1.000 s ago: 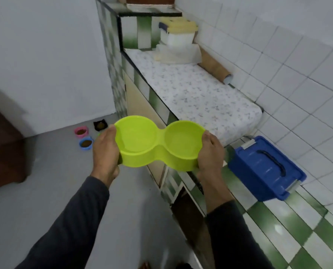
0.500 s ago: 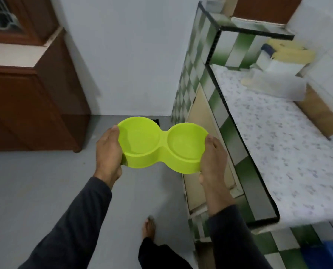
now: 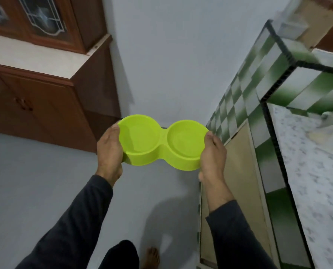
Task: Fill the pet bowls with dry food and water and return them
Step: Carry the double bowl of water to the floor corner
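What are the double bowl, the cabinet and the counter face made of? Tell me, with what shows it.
Double bowl: likely moulded plastic, smooth, lime green all through, with a thin one-piece rim.
Cabinet: apparently wood or wood veneer, reddish-brown and semi-glossy, with panelled doors.
Counter face: seemingly glazed ceramic tile, green and white squares with a dark edge strip.

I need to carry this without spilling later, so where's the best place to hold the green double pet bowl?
Grip the double pet bowl at its two rounded outer ends, coming from each side, as the left hand and right hand do now. The long two-lobed shape probably stays level that way.
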A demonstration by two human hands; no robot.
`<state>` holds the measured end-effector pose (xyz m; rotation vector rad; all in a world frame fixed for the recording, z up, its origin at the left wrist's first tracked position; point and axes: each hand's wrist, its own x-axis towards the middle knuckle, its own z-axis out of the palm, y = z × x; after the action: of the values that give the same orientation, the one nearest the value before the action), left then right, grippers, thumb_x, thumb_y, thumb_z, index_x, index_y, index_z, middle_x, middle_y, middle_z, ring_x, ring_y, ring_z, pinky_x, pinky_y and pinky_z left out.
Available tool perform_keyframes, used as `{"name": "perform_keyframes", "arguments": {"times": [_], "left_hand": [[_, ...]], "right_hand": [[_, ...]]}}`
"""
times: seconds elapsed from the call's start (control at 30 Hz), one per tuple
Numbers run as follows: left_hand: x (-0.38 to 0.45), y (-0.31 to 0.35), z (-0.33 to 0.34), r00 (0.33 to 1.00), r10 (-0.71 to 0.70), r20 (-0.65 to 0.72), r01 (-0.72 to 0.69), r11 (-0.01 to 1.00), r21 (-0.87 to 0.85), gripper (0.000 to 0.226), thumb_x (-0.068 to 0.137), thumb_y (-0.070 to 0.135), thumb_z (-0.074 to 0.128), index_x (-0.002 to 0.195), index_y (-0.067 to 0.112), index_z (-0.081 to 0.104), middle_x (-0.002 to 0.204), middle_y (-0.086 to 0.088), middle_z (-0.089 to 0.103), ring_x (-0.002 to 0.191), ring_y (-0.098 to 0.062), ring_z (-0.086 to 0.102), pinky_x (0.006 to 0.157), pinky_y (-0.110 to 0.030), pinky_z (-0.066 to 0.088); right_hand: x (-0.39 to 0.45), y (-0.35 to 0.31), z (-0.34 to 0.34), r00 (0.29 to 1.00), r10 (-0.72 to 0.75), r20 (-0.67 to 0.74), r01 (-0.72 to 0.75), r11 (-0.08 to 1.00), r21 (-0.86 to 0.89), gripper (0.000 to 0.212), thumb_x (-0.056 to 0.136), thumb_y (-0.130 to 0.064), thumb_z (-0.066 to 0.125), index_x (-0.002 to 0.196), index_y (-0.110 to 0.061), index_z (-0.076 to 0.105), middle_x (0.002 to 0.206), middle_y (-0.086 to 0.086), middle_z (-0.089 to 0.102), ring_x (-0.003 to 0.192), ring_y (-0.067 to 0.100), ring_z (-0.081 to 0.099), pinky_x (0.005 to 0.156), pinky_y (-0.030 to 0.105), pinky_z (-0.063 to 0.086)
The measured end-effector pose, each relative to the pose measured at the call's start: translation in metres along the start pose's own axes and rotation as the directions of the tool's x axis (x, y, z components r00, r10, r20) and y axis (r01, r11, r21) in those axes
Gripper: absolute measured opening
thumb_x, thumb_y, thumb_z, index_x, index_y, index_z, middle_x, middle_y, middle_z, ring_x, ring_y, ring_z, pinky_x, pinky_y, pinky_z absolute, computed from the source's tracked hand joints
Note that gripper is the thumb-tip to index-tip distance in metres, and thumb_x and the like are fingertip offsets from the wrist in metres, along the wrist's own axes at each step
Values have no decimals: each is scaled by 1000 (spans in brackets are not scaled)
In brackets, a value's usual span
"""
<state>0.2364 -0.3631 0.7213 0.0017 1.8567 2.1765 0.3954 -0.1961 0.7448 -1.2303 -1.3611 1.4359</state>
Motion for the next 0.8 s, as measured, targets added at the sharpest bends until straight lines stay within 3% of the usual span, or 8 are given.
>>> {"name": "perform_keyframes", "arguments": {"times": [0.1,0.2,0.33,0.47,0.57,0.63,0.73,0.8], "left_hand": [[30,1,11,1000,-1,-30,1,1000,-11,33,104,26,54,126,10,71,126,-8,72,115,-21,67,109,-56,49],[61,-1,20,998,-20,-66,19,1000,-15,35,102,32,55,126,14,72,127,-5,72,122,-25,65,110,-57,47],[104,0,36,994,-25,-109,22,999,-30,25,104,29,54,116,21,75,119,2,74,116,-20,66,110,-53,48],[151,8,50,990,-93,-111,89,995,-37,25,103,37,53,104,33,77,105,13,77,111,-20,68,104,-57,51],[186,11,57,989,-104,-106,104,995,-10,28,100,46,53,113,35,75,110,10,76,112,-26,68,101,-62,50],[208,13,62,989,-106,-106,105,994,-13,27,99,46,52,112,38,75,106,10,75,102,-26,67,97,-62,49],[240,13,69,988,-125,-93,127,992,15,33,91,52,53,113,39,74,113,-3,74,97,-28,62,99,-76,39],[260,12,71,987,-132,-96,135,991,22,35,88,54,52,112,41,74,113,-4,73,97,-30,62,98,-78,38]], "right_hand": [[31,0,29,999,11,39,-11,1000,3,17,103,-23,53,107,-27,69,98,-22,65,88,-9,59,77,14,43],[59,0,56,998,21,61,-21,1000,-12,20,103,-25,53,114,-25,70,104,-17,66,95,-2,60,83,18,44],[98,-1,93,995,29,92,-26,999,-35,23,104,-29,52,118,-25,69,102,-22,63,97,-2,59,81,18,44],[130,-7,133,991,44,129,-40,998,-40,28,105,-33,50,121,-21,69,113,-10,67,106,9,61,88,27,47],[154,-10,162,991,50,126,-47,998,-30,27,105,-33,51,120,-22,70,118,-7,69,112,12,61,95,31,50],[169,-10,181,989,50,137,-47,998,-29,23,105,-33,50,116,-27,70,115,-11,69,111,9,61,95,29,50],[191,-9,206,986,60,159,-57,998,-24,19,106,-33,49,108,-34,67,110,-18,67,107,4,60,92,26,48],[205,-6,224,981,81,176,-77,997,-29,18,105,-33,49,107,-36,67,108,-21,65,108,7,60,93,29,47]]}}
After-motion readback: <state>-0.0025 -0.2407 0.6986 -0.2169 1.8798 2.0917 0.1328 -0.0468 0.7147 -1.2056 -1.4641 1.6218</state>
